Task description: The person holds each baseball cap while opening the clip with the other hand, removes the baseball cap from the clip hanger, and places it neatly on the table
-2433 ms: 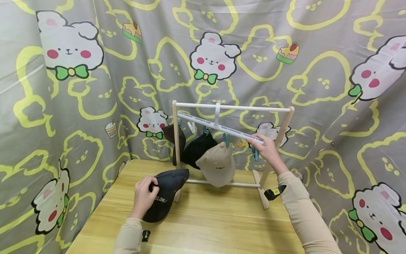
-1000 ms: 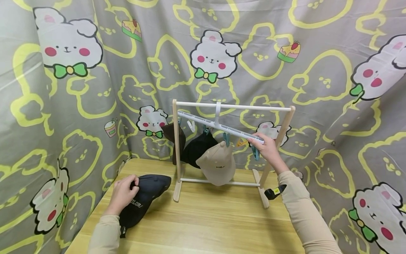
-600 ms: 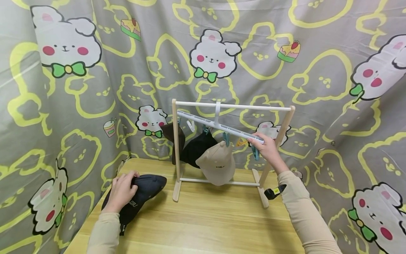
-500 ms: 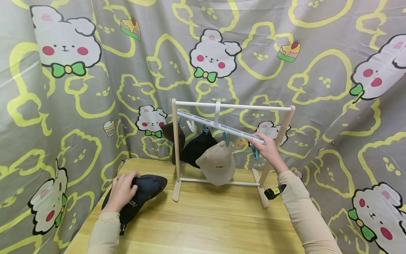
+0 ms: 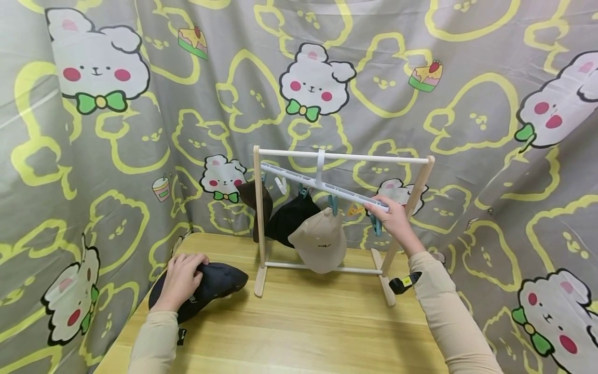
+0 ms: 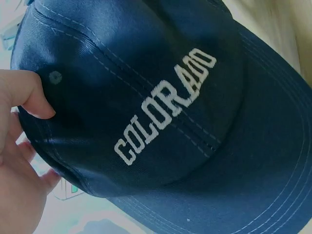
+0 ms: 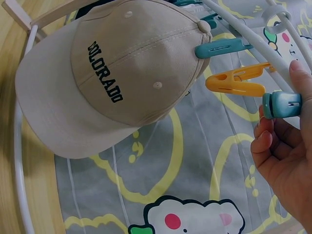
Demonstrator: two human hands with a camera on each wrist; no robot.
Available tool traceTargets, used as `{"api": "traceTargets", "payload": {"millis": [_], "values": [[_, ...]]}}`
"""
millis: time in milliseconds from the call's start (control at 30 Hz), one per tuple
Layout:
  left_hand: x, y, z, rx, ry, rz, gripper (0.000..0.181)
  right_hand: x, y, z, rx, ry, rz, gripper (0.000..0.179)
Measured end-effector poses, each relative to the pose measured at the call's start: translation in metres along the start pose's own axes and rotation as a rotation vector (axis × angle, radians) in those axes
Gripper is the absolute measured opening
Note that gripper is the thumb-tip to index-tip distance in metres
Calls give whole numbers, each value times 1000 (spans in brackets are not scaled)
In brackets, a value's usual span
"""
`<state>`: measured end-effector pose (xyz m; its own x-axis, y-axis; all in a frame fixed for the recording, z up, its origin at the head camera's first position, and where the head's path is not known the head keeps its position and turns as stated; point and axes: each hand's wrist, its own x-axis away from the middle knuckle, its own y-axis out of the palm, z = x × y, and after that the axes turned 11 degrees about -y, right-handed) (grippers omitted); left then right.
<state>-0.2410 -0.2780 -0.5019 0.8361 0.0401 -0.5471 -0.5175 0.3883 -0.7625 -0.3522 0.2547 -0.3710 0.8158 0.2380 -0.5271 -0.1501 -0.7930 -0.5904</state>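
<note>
The left hand (image 5: 181, 278) gripped the navy cap (image 5: 219, 278) at the edge of its crown. In the left wrist view, the thumb lay on the outer face and the fingers reached behind the edge; white COLORADO lettering was visible on the front panel. The navy cap was located at the left part of the counter (image 5: 303, 322), to the left of the rack (image 5: 374, 157). Whether its underside touched the surface could not be determined.

The right hand (image 5: 394, 215) pinched the lower, right end of the hanger bar (image 5: 348, 195), with the fingers curled beneath and just beside the end clip (image 7: 282, 105). The bar hung by its hook (image 5: 320, 169) from the top rail of the rack and sloped down to the right.

A teal clip (image 7: 222, 48) held the beige cap (image 5: 320, 244) by the top of its crown. The black cap (image 5: 291, 221) hung to the left of it, and the brown cap (image 5: 256, 200) was partly hidden by the left post. The orange clip (image 7: 236, 83) was positioned between the teal clip and the end clip.
</note>
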Motion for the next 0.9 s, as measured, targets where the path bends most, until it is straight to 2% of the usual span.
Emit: {"api": "traceTargets", "payload": {"millis": [200, 300, 633, 900], "values": [[-3, 2, 0, -11, 84, 66, 31, 0, 0, 1, -7, 0, 2, 38], [-6, 3, 1, -12, 107, 84, 30, 1, 0, 1, -2, -4, 7, 37], [-12, 13, 4, -8, 53, 62, 28, 1, 0, 1, 0, -5, 4, 37], [-13, 23, 6, 77, -3, 3, 22, 1, 0, 0, 2, -2, 1, 38]]}}
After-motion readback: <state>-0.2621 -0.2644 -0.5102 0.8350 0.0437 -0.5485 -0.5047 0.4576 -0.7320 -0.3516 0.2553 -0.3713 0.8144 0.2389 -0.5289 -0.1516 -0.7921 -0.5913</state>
